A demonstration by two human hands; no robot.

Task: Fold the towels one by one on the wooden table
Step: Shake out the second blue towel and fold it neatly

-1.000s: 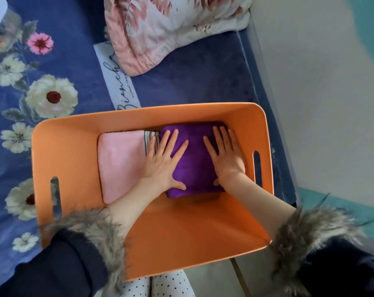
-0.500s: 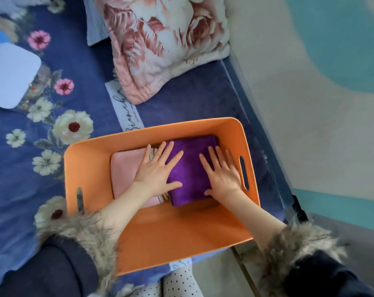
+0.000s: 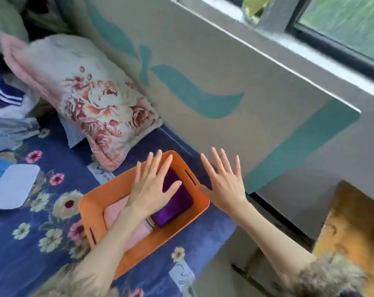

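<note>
Both hands are spread flat and hold nothing: the left hand is over the purple towel in the orange basket, though contact is unclear, and the right hand is raised beside the basket. The stowing looks done, so the person would do well to turn to the wooden table for the next towel.

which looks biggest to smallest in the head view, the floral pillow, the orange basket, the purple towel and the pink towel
1. floral pillow
2. orange basket
3 and 4. purple towel and pink towel: cannot rank them, as the left hand and its forearm cover part of both.
</note>
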